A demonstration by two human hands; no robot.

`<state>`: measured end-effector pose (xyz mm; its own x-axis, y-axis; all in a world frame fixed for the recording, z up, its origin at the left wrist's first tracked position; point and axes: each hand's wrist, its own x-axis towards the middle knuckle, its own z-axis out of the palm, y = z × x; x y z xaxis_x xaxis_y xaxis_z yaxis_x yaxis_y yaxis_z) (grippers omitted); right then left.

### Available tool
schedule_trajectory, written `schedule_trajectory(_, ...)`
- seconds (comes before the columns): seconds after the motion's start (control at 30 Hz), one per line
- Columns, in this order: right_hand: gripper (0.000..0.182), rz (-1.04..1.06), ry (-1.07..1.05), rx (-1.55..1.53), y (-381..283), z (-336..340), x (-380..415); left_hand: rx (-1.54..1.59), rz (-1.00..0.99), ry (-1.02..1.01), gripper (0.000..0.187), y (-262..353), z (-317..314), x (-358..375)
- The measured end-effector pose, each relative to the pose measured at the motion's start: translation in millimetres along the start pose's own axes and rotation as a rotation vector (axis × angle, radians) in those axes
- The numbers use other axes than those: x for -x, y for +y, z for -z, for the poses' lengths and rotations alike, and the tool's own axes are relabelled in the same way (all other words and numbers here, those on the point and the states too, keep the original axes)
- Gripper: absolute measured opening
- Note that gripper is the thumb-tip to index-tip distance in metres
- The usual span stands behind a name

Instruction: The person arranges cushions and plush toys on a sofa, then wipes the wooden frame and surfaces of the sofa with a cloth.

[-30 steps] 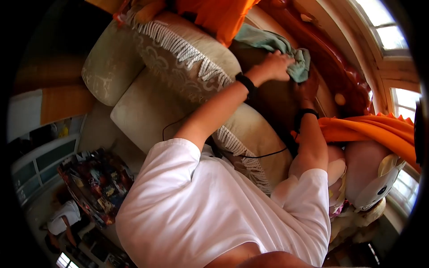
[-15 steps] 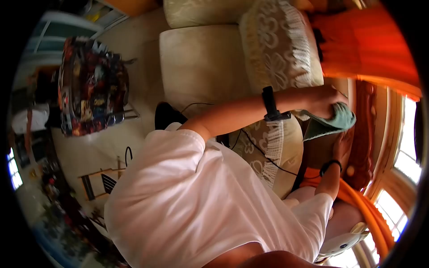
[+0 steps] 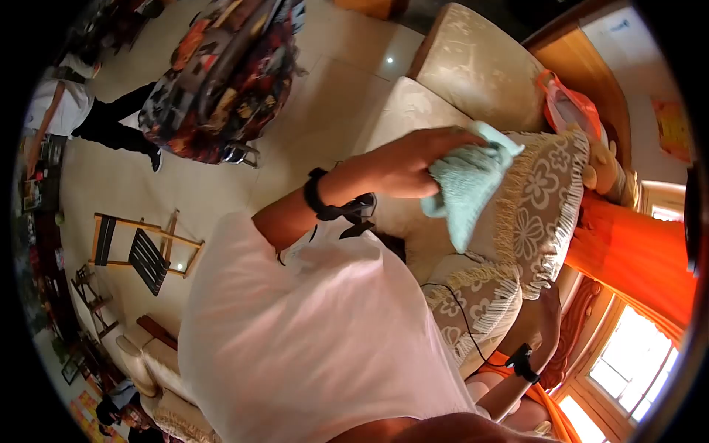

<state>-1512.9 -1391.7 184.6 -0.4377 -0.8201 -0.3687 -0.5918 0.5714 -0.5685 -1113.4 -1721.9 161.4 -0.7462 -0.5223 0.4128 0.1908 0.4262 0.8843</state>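
"Pale-green cloth (image 3: 476, 184): where is it exactly?"

"In the left hand (image 3: 419, 164), over the sofa seat (image 3: 410, 107), bunched in its grasp with one end hanging free."

"How should it handle?"

"Light and limp, I'd judge, with nothing to break. Best held by the gathered middle; that dangling tip could catch on the fringed cushion (image 3: 543, 210)."

"And the right hand (image 3: 548, 317)?"

"Low beside the carved wooden frame (image 3: 574, 325). Its fingers are hard to make out, so I can't tell whether it grips anything."

"Room to move?"

"More on the person's left, over the floor (image 3: 221, 196). Rightward, the cushion's edge and orange curtain (image 3: 628, 244) crowd in."
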Motion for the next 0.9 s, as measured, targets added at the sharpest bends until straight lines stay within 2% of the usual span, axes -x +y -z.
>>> schedule_trajectory(0.03, 0.038, -0.005, -0.017, 0.047, -71.1, -29.3, -3.3, 0.004, 0.003, 0.016, 0.054, 7.5, 31.8, 24.3)
schedule_trajectory(0.07, 0.038, -0.002, -0.03, 0.095, -132.5, -62.4, -11.4, -0.151, 0.053, 0.072, 0.056, 18.6, 60.1, 46.6)
schedule_trajectory(0.1, 0.047, 0.193, -0.097, 0.19, -192.4, -97.5, -22.8, -0.304, 0.102, 0.14, 0.059, 26.5, 89.3, 67.1)
schedule_trajectory(0.13, 0.058, 0.37, -0.159, 0.162, -231.6, -133.3, -35.6, -0.302, 0.101, 0.184, 0.059, 26.0, 114.8, 87.4)
schedule_trajectory(0.17, 0.069, 0.544, -0.227, 0.126, -270.3, -168.9, -48.2, -0.479, 0.139, 0.304, 0.063, 18.1, 132.5, 108.5)
schedule_trajectory(0.2, 0.07, 0.695, -0.271, 0.029, -318.8, -209.0, -55.5, -0.644, 0.196, 0.419, 0.067, 12.7, 145.4, 128.8)
schedule_trajectory(0.23, 0.069, 0.737, -0.335, -0.068, -360.0, -249.3, -63.1, -0.674, 0.39, 0.478, 0.073, 12.0, 162.6, 145.6)
schedule_trajectory(0.27, 0.069, 0.845, -0.354, -0.138, -389.5, -290.6, -71.9, -0.749, 0.455, 0.574, 0.076, 11.0, 175.7, 155.2)
schedule_trajectory(0.33, 0.069, 1.178, -0.38, -0.103, -468.5, -358.8, -85.0, -1.106, 0.549, 0.63, 0.073, 8.6, 207.0, 178.3)
schedule_trajectory(0.37, 0.069, 1.206, -0.387, -0.126, -498.2, -388.7, -89.2, -1.111, 0.559, 0.634, 0.073, 4.9, 225.6, 195.2)
schedule_trajectory(0.4, 0.069, 1.223, -0.383, -0.153, -521.2, -413.5, -91.1, -1.011, 0.72, 0.64, 0.07, -1.4, 242.5, 214.6)
schedule_trajectory(0.43, 0.067, 1.232, -0.361, -0.157, -539.5, -432.7, -91.1, -0.911, 0.872, 0.632, 0.067, -0.5, 257.1, 225.3)
schedule_trajectory(0.47, 0.066, 1.234, -0.331, -0.161, -551.5, -448.3, -91.0, -0.917, 0.865, 0.602, 0.067, 7.2, 268.6, 226.2)
schedule_trajectory(0.53, 0.065, 1.175, -0.231, -0.166, -558.3, -472.2, -86.9, -0.789, 1.004, 0.614, 0.06, 25.5, 284.7, 217.2)
schedule_trajectory(0.6, 0.064, 1.14, -0.145, -0.151, -556.6, -480.3, -82.4, -0.863, 0.99, 0.539, 0.055, 29.2, 293.6, 212.5)
schedule_trajectory(0.67, 0.065, 1.08, -0.059, -0.029, -556.7, -481.6, -75.2, -0.675, 1.075, 0.412, 0.052, 39.8, 304.5, 205.4)
schedule_trajectory(0.7, 0.066, 1.027, -0.057, 0.055, -555.3, -479.4, -74.8, -0.755, 1.002, 0.398, 0.054, 26.1, 303.7, 216.9)
schedule_trajectory(0.8, 0.068, 1.01, -0.09, 0.197, -552.7, -473.2, -97.8, -0.801, 0.953, 0.364, 0.063, 18.7, 286.5, 230.8)
schedule_trajectory(0.83, 0.068, 1.033, -0.117, 0.266, -551.3, -472.4, -109.1, -0.726, 0.988, 0.351, 0.072, 25.7, 285.9, 227.1)
schedule_trajectory(0.9, 0.068, 1.125, -0.114, 0.334, -557.6, -464.6, -124.7, -0.718, 0.981, 0.394, 0.072, 38.4, 281.4, 222.9)
